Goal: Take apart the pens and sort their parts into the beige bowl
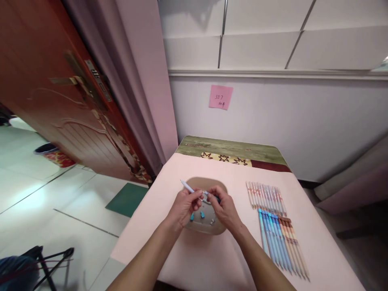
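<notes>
A pale blue pen barrel (187, 186) slants up and to the left over a beige plastic tub (203, 229). Fingers of my left hand (184, 207) are closed around it, its pointed tip sticking out past them. My right hand (224, 207) pinches a small pen part at the barrel's rear end; fingers partly cover it, and a bit of dark teal shows there. Whether the part is joined to the barrel I cannot tell. Inside the tub lie small teal pieces (202, 215) and some tiny pale bits (212, 222).
Right of the tub are a row of clear-barrelled pens (265, 198), blue pens (274, 242) and brown-topped pens (293, 244). The pink table cover (151, 230) leaves a patterned strip (224, 151) showing at the back. A wooden door (69, 93) and folding stool (45, 258) are left.
</notes>
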{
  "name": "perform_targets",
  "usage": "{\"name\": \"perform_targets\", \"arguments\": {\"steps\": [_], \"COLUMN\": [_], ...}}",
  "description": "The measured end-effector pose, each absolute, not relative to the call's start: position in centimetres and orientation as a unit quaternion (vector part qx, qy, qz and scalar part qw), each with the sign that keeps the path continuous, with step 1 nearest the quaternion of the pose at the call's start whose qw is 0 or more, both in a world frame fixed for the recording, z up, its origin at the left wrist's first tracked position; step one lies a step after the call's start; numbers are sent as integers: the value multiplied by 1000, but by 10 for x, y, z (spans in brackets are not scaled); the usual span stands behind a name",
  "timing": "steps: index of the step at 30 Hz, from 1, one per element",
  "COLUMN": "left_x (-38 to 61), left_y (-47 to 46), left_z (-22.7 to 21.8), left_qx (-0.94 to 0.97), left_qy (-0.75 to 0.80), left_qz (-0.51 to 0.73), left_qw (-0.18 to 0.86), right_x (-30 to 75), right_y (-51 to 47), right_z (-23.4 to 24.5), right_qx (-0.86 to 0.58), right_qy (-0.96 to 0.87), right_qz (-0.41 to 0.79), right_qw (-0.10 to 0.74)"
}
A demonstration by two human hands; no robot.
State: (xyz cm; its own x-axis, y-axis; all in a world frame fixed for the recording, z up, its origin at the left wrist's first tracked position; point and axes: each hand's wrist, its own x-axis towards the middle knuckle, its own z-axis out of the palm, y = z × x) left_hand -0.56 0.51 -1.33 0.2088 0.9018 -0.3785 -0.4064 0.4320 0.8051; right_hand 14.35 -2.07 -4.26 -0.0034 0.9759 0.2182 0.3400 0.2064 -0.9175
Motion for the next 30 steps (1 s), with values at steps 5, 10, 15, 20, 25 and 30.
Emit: {"name": "perform_targets", "arguments": {"steps": [5,10,15,20,25,30], "left_x": [-6,-5,-7,-16,-26,-27], "left_y": [6,6,6,4,-1,-5], "left_z": [-11,-10,-7,-11,-18,-20], "left_qx": [324,300,256,212,200,226], "left_qy": [448,443,430,438,451,431], "left_qz": [435,444,452,456,444,418], "left_qw": [711,719,738,745,748,768], "right_x": [143,136,128,130,136,129], "right_y": [-20,-20,-22,-19,-12,-10], "right_z": [-42,-45,-47,-44,-40,-34], "right_qx": [-519,-474,-443,-398,-382,-372], "right_qy": [-605,-544,-435,-422,-413,-446], "right_qz": [361,448,573,603,613,611], "right_qw": [485,528,535,548,554,538]}}
